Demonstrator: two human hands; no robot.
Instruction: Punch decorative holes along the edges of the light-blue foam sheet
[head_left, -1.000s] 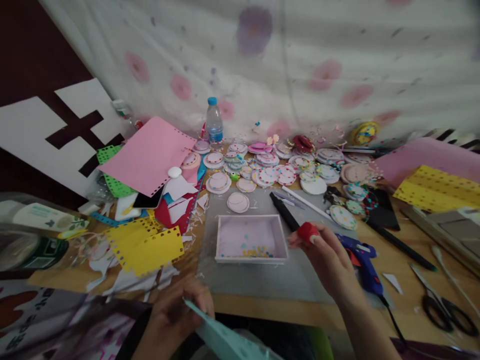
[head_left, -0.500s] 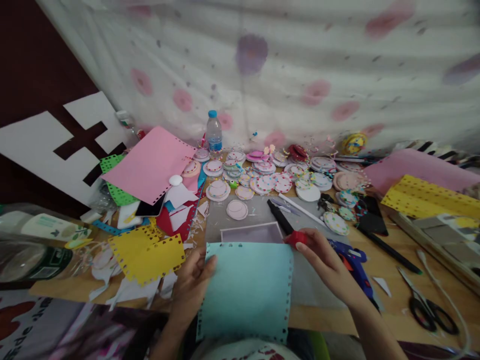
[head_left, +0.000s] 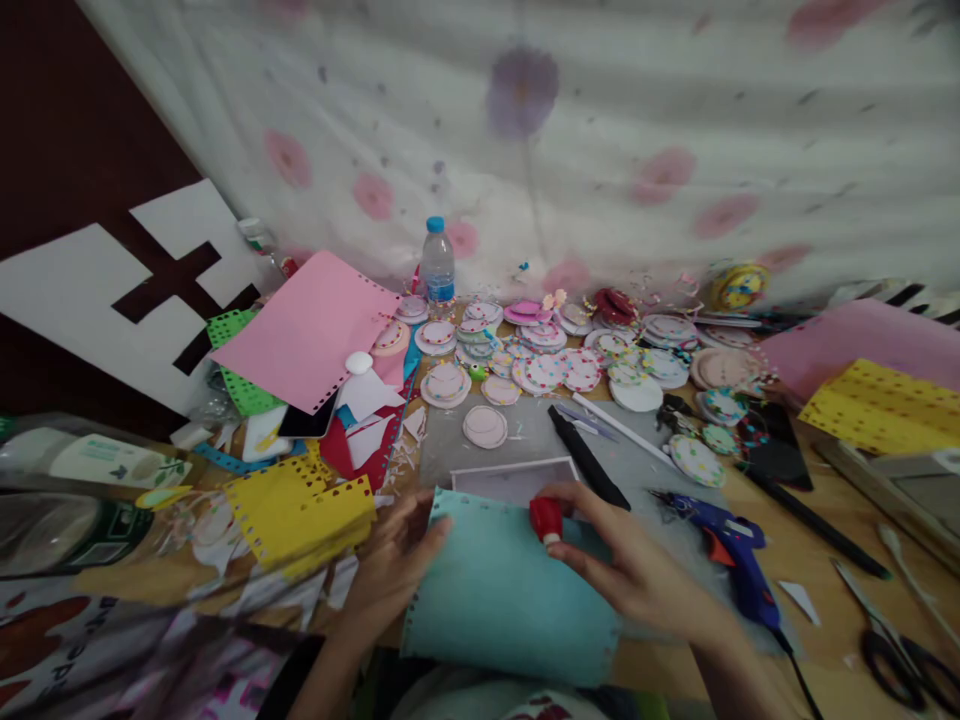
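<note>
A teal craft sheet with punched holes along its edges lies tilted in front of me. My left hand pinches its upper left edge between thumb and fingers. My right hand holds a small red craft punch with a white end over the sheet's upper part, between thumb and index finger. I cannot tell whether the punch touches the sheet. A pale frame on the grey mat is partly hidden behind the sheet, and a single round pale disc lies beyond it.
Several layered paper discs crowd the back near a water bottle. Pink and yellow punched sheets lie left. A black marker, a blue glue gun and scissors lie right.
My right hand has brought the red punch leftward and down, from the sheet's upper right corner to over its upper part. The sheet is tilted more. The view has shifted slightly.
</note>
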